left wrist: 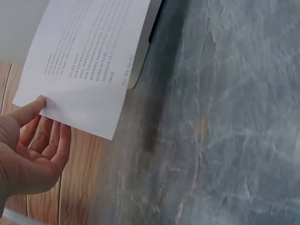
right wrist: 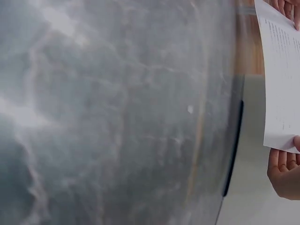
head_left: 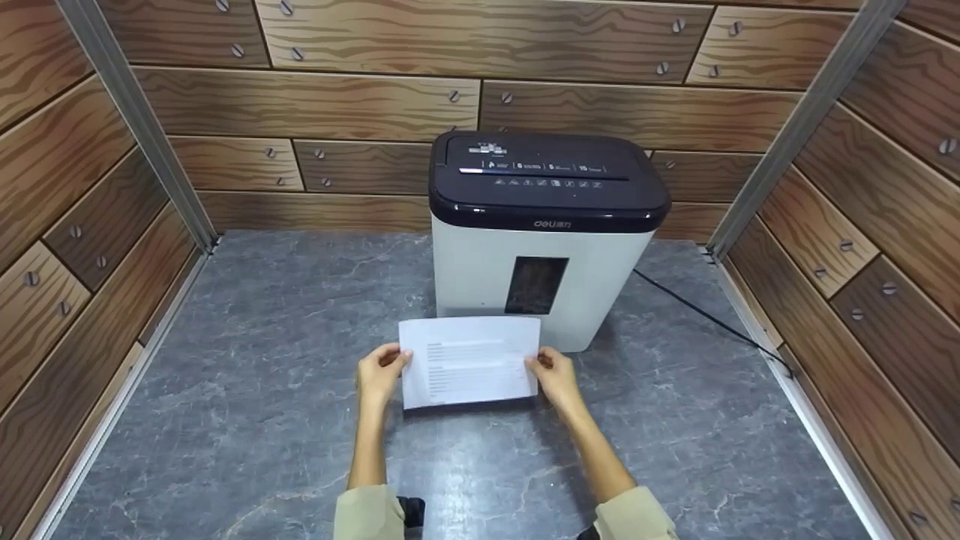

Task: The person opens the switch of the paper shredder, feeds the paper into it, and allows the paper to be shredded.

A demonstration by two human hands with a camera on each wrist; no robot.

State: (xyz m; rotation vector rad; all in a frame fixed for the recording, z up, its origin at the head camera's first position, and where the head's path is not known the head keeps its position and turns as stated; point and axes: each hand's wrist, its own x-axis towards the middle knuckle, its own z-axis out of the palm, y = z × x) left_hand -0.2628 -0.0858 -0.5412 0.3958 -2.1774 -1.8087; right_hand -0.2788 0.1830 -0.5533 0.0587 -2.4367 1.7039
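A white sheet of printed paper [head_left: 471, 360] is held up in front of the paper shredder [head_left: 480, 262]. My left hand [head_left: 381, 373] pinches its left edge, thumb on the printed side and fingers behind, as the left wrist view shows on the paper [left wrist: 84, 61]. At the opposite edge my right hand [head_left: 555, 375] pinches the sheet the same way. The shredder has a dark lid with a narrow feed slot [head_left: 544, 174], a white body and a dark front window [head_left: 536, 285]. Its lower front is partly hidden by the paper.
The shredder stands on a grey marbled surface [head_left: 285, 315]. A black cord [head_left: 705, 304] runs from behind it to the right edge. Wood-patterned panels [head_left: 360, 105] form the back and both sides, with metal posts [head_left: 142, 112] at the corners.
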